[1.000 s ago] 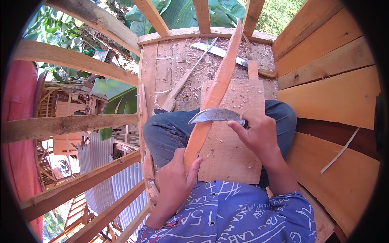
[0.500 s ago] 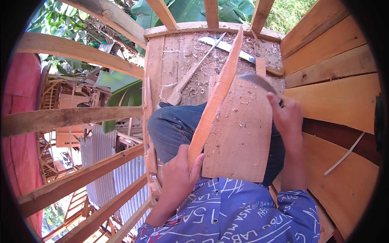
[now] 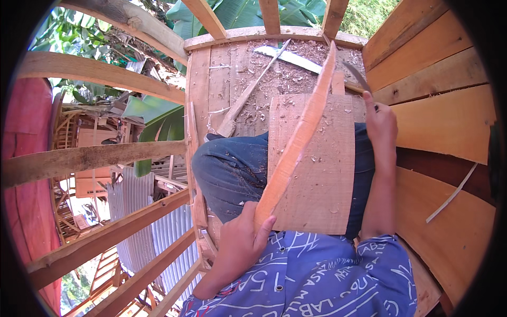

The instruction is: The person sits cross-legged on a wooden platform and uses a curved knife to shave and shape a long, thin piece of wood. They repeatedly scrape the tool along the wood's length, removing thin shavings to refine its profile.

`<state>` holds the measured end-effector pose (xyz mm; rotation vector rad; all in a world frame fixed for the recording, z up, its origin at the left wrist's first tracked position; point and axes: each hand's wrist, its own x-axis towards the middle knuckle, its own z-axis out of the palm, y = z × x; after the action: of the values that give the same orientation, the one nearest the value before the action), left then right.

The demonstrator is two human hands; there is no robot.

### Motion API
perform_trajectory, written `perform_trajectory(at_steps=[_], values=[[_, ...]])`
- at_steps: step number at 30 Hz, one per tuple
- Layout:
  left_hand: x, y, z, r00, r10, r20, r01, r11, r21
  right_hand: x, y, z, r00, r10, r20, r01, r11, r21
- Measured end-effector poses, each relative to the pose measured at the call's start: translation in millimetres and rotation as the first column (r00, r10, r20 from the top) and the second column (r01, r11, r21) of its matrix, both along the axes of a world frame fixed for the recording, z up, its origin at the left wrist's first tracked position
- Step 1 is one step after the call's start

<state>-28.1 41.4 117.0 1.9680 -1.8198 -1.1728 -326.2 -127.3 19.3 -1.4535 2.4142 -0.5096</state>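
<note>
My left hand (image 3: 244, 232) is closed round the near end of a long, sword-shaped piece of orange wood (image 3: 302, 138). The piece slants up and away to a narrow tip and crosses over a flat wooden board (image 3: 322, 185) lying on my lap. In my right hand (image 3: 380, 119), to the right of the board, is a knife with a curved blade (image 3: 356, 74); its handle is mostly hidden in my fist. The blade points up and left, apart from the wood. Small shavings are scattered on the board.
Beyond my knees, a long pale blade with a wooden handle (image 3: 290, 59) and a thin wooden stick (image 3: 253, 92) lie on the shaving-covered plank floor (image 3: 198, 95). A slatted railing (image 3: 95, 154) stands on the left, a plank wall (image 3: 438, 132) on the right.
My right hand has moved the knife right and slightly up, away from the wood. The wood's tip has swung to the right, and my left hand has shifted slightly right and nearer.
</note>
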Motion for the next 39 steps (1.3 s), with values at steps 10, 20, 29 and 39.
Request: perform_trajectory(at_steps=[10, 20, 29, 39], values=[[-3.0, -12.2, -4.9, 0.996, 0.086, -0.006, -0.086, 0.995, -0.046, 76.7, 73.8, 41.1, 0.826, 0.55, 0.124, -0.545, 0.835, -0.07], [5.1, 5.5, 13.3, 0.982, 0.179, -0.066, -0.179, 0.984, 0.019, 12.8, 20.0, 8.2, 0.963, 0.171, 0.207, -0.167, 0.985, -0.039], [8.2, -8.2, 9.7, 0.991, 0.131, -0.016, -0.131, 0.991, -0.015, 80.6, 68.6, 48.3, 0.779, 0.613, 0.131, -0.605, 0.79, -0.101], [15.3, 11.2, 7.1, 0.992, 0.125, -0.027, -0.121, 0.987, 0.104, 14.1, 14.1, 26.9, 0.976, 0.161, 0.149, -0.162, 0.987, -0.007]])
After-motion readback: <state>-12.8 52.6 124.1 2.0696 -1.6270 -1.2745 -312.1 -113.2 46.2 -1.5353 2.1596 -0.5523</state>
